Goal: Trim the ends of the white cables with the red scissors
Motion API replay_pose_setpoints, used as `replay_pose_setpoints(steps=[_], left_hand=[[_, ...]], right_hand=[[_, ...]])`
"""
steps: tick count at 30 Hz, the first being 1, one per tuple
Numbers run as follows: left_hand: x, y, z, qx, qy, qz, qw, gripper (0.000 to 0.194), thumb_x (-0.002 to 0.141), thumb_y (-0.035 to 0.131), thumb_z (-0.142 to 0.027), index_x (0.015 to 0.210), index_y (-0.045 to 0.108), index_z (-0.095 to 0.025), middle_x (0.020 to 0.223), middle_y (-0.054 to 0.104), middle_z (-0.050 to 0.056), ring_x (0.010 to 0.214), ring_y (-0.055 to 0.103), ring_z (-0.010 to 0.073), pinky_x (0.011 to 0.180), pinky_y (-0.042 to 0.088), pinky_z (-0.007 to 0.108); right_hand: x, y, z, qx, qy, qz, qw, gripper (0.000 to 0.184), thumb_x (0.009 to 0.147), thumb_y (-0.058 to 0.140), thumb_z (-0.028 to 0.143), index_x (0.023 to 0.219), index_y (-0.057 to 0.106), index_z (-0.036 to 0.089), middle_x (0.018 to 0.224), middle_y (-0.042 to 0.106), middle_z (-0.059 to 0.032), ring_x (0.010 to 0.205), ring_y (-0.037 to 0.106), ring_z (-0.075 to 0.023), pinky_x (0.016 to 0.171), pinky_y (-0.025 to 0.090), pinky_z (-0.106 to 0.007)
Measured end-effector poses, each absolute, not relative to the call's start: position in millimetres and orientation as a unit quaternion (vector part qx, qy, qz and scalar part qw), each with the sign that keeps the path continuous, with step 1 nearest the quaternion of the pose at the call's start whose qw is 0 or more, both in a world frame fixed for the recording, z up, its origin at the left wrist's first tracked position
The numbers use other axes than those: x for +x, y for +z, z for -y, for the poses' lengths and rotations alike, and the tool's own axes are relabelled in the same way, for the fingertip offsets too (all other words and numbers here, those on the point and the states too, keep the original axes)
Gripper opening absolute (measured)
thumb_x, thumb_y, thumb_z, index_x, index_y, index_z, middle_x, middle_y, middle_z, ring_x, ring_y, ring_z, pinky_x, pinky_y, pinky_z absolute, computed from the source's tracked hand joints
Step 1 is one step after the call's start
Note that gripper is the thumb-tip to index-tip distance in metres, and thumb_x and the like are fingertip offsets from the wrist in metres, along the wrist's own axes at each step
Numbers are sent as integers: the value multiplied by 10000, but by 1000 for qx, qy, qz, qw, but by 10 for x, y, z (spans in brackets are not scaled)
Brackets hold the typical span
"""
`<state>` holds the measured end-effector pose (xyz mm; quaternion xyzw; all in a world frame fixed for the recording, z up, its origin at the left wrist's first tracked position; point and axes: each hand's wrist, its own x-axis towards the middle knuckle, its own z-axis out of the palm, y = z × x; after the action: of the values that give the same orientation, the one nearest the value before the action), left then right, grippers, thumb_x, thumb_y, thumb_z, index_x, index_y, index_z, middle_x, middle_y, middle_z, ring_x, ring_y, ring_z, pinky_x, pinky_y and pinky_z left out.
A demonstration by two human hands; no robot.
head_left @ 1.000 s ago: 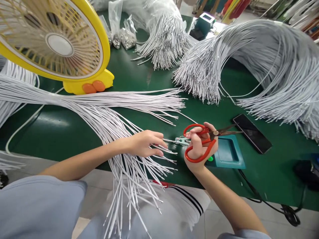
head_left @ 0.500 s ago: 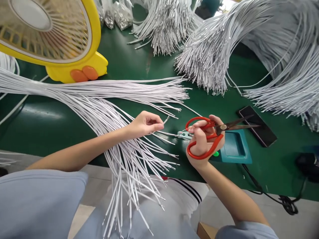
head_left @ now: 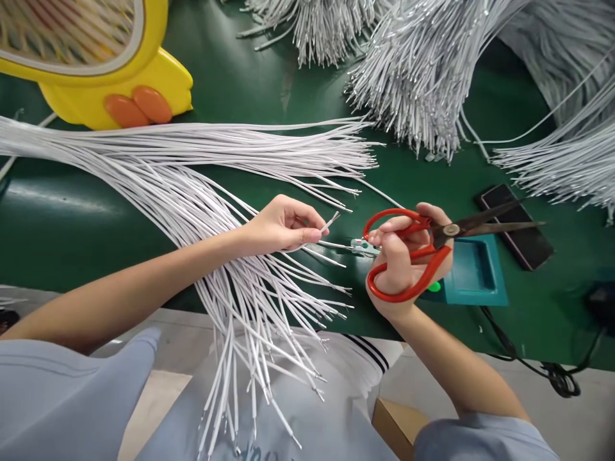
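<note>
Dark green tabletop [head_left: 230, 70] spreads before you, with pale floor tiles [head_left: 175, 339] below its near edge and a cardboard box [head_left: 398, 422] down by your right sleeve; a yellow fan [head_left: 166, 77] stands at the upper left, partly out of view; a teal tray [head_left: 454, 296] and a black phone [head_left: 534, 242] lie to the right of your hands.

Your left hand [head_left: 291, 227] has thumb and forefinger together on a white wire [head_left: 330, 223], whose tip sticks out past them, up and to the right; the lower branch of the white bundle [head_left: 57, 144] passes under that wrist; your right hand [head_left: 398, 259] is hooked through the red handles of the scissors [head_left: 450, 230], blades slightly parted and pointing right; a pale green tool [head_left: 362, 248] shows by its fingertips, though you cannot tell whether they grip it.

Count one pair of scissors, one phone, one fan, one box, two branches of white bundle and three clumps of grey wire ends [head_left: 418, 83]; single wires are too many to number.
</note>
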<state>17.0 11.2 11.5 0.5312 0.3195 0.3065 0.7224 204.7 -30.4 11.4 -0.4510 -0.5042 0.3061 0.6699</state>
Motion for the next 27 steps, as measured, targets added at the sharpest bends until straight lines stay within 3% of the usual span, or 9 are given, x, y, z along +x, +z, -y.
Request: replay_pose_setpoints(steps=[7,27], left_hand=[[162,80,-123,599,327,-260,683,69,744,699,-159,761,702,-93,701,625,43,597,503,73,502,396,179],[154,103,-102,629,269,-259,682,74,703,718,-178,711,687,-111,675,602,16,599,499,88,557,414,225]], right_hand=[[2070,84,289,-455,291,522,660,381,776,595,169,1123,552,321,753,600,34,605,558,-112,526,499,-273],[2039,120,315,-465,330,506,648,329,772,598,166,1087,546,244,776,636,29,563,564,-106,557,489,-285]])
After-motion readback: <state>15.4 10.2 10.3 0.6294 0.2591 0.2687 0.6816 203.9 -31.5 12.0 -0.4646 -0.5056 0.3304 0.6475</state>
